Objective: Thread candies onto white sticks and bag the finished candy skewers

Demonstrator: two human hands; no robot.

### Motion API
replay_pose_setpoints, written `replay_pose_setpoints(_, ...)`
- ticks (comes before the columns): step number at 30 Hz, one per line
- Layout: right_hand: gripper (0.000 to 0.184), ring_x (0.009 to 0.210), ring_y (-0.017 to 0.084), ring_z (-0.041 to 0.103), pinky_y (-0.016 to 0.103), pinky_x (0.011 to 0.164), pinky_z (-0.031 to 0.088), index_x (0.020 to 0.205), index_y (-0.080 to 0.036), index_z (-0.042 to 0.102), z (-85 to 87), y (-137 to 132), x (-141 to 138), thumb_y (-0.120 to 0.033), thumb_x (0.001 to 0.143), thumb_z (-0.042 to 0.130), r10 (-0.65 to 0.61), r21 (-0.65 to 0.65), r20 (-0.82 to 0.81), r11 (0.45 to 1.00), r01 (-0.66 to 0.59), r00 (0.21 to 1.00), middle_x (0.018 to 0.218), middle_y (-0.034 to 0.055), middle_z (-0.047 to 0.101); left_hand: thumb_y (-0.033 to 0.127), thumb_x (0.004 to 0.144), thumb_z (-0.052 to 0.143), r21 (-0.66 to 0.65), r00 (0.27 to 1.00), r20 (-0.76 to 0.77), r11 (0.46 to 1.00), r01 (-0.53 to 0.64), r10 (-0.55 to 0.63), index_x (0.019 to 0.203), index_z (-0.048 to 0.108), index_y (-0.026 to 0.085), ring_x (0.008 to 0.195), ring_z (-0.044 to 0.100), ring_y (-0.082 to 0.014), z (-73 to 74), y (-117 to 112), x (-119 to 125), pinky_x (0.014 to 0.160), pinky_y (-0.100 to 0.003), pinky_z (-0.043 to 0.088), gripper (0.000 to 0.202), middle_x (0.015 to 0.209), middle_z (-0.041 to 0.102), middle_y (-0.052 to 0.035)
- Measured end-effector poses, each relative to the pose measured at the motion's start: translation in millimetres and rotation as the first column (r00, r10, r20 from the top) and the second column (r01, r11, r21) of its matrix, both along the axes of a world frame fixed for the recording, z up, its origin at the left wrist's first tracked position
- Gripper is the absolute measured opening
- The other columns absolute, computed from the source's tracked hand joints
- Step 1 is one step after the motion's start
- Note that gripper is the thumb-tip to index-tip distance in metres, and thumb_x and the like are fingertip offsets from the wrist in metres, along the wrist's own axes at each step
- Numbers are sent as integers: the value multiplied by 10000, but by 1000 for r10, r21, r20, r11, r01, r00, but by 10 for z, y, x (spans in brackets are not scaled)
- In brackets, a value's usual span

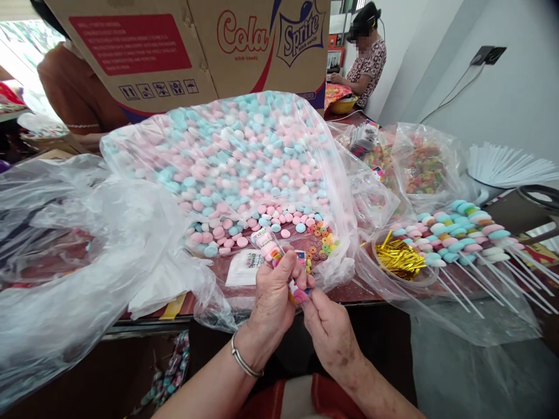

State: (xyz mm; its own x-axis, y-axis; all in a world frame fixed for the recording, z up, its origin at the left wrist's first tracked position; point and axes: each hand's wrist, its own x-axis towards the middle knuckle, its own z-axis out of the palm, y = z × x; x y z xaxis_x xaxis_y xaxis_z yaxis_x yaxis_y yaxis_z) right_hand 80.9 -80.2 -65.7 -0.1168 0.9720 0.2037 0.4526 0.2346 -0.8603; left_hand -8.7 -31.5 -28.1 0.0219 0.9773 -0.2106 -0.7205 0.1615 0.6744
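My left hand (275, 297) is closed around a candy skewer (267, 247) in a clear printed wrapper, its pink and white top tilted up and to the left. Just below, my right hand (334, 329) pinches the lower end of the wrapper, beside a pink printed part; the fingertips hide exactly what they grip there. Behind the hands lies a small stack of white printed wrappers (240, 269). Coloured ring gummies (321, 241) and loose pink, blue and white candies (225, 233) spill from a large clear bag (244, 151).
To the right are a tub of gold twist ties (399, 256), candy skewers on white sticks (463, 233), bundled white sticks (510, 166) and bagged gummies (423, 163). A cardboard box (201, 52) stands behind. Crumpled plastic (109, 250) covers the left. Two people (369, 64) are nearby.
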Motion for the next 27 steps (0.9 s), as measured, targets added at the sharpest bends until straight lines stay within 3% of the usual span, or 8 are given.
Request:
replay_pose_setpoints(4, 356, 630, 139, 608, 224, 604, 466, 1074, -128, 618, 1, 48, -22, -328, 977, 340, 6, -66, -174, 998, -18, 985, 781, 65, 669, 266, 808, 683, -11, 997, -70, 1000, 26, -27, 837, 639, 161, 553, 525, -86, -84, -84, 20, 691, -250, 488, 117, 547, 516, 57)
replay_pose_setpoints(8, 371, 775, 161, 649, 242, 712, 507, 1151, -141, 601, -24, 67, -48, -365, 979, 361, -33, -129, -300, 992, -6, 953, 894, 80, 688, 326, 813, 668, 30, 964, -264, 1000, 2, 6, 789, 714, 155, 839, 602, -150, -124, -172, 43, 861, -254, 448, 178, 783, 670, -33)
replay_pose_setpoints(12, 357, 771, 157, 648, 250, 696, 519, 1195, -156, 557, 23, 72, -18, -324, 988, 319, 28, -120, -257, 991, -60, 966, 949, 82, 686, 345, 831, 639, 82, 953, -301, 995, 51, -24, 717, 711, 161, 913, 589, -176, -110, -198, 40, 930, -280, 417, 228, 919, 671, -58)
replay_pose_setpoints(14, 326, 762, 164, 650, 261, 679, 515, 1167, -166, 562, 71, 75, 23, -284, 981, 321, 62, -57, -126, 996, -69, 990, 941, 79, 688, 348, 840, 624, 69, 964, -263, 996, 51, -31, 712, 702, 154, 888, 588, -173, -97, -180, 22, 915, -290, 428, 245, 922, 664, -60)
replay_pose_setpoints(16, 275, 825, 179, 644, 287, 724, 512, 1142, -176, 553, 120, 86, 65, -258, 963, 360, -24, 82, -21, 996, 26, 999, 975, 85, 674, 357, 841, 620, 52, 978, -208, 998, 19, -8, 716, 690, 151, 851, 591, -166, -86, -158, -1, 873, -287, 451, 251, 872, 661, -54)
replay_pose_setpoints(20, 256, 1031, 241, 548, 406, 900, 452, 1140, -151, 527, 217, 145, 112, -278, 938, 437, -239, 383, 41, 900, 206, 970, 1095, 138, 595, 358, 807, 665, -46, 970, -244, 999, 2, -13, 673, 634, 153, 593, 532, -105, -82, -164, -38, 606, -204, 450, 247, 636, 585, 9)
replay_pose_setpoints(23, 266, 1036, 265, 503, 453, 922, 415, 1098, -136, 571, 314, 215, 142, -307, 933, 449, -117, 361, 165, 931, 50, 979, 1092, 143, 587, 353, 796, 669, -83, 918, -373, 990, 114, -137, 702, 636, 170, 491, 479, -113, -89, -213, -68, 518, -214, 415, 209, 510, 516, 35)
replay_pose_setpoints(27, 192, 886, 214, 507, 376, 826, 448, 877, -160, 601, 405, 308, 206, -254, 932, 443, 120, 147, 207, 978, -152, 971, 900, 82, 602, 238, 759, 686, 63, 827, -544, 975, 211, -144, 745, 679, 203, 662, 563, -187, -68, -276, -106, 666, -276, 474, 39, 628, 623, -11)
